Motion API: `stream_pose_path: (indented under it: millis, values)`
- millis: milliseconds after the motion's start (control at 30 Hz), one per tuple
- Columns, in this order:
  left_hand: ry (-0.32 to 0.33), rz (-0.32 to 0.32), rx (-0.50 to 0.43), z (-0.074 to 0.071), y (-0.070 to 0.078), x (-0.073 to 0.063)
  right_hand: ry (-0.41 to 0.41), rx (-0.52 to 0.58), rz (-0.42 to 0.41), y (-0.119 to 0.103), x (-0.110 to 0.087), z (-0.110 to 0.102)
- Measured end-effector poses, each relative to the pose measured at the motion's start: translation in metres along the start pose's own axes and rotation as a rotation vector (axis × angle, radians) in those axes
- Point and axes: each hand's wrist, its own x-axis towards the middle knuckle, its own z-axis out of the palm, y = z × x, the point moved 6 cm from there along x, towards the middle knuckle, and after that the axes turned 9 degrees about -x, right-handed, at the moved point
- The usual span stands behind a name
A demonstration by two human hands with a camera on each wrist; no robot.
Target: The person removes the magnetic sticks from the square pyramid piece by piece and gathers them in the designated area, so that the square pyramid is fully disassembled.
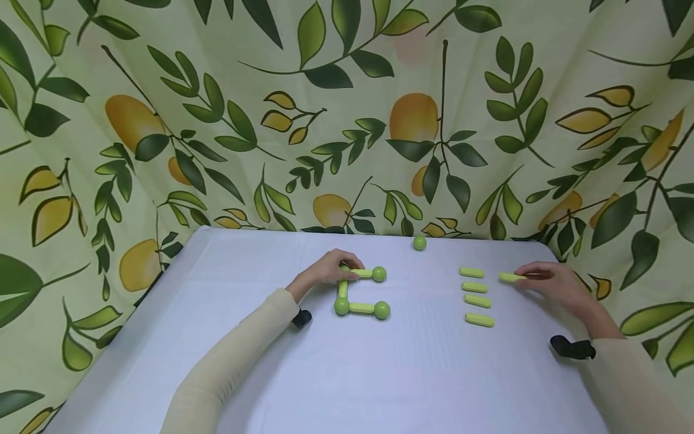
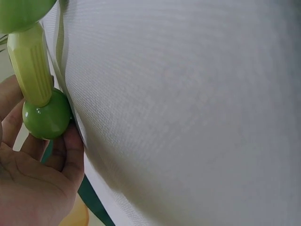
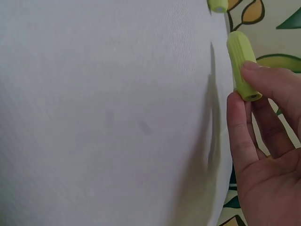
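Observation:
My left hand holds the far-left corner of a C-shaped frame of green balls and ribbed yellow-green rods. In the left wrist view its fingers curl round a green ball with a ribbed rod stuck in it. Two free-end balls of the frame point right; a near-left corner ball joins two rods. On the right side, my right hand pinches a loose yellow-green rod by one end between thumb and fingers, its far end pointing away from the palm.
Several loose rods lie in a column left of my right hand. A single green ball sits near the back edge of the white-covered table. Behind hangs a leaf-and-fruit patterned curtain.

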Motion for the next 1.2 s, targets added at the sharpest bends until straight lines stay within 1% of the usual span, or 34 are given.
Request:
stream_pose_path:
  millis: [100,267,467,667,1000,1200]
  values:
    - [-0.002,-0.001,0.001,0.000,0.000,0.000,-0.003,0.003,-0.005,0.005,0.001,-0.001]
    - [-0.002,-0.009,-0.005,0.000,0.000,0.000,-0.012,0.020,-0.018,0.005,0.003,-0.002]
    - [0.000,0.009,-0.001,0.000,0.001,-0.001,-0.029,0.011,-0.012,0.006,0.005,-0.002]
    - [0.000,0.005,0.015,0.000,0.001,-0.001,-0.021,0.011,-0.026,0.010,0.006,-0.002]
    - [-0.002,0.001,0.009,0.000,-0.002,0.001,-0.016,0.011,-0.017,0.012,0.003,-0.004]
    - [-0.002,-0.001,0.000,0.000,-0.001,0.001,-0.010,-0.008,-0.020,0.011,0.001,-0.008]
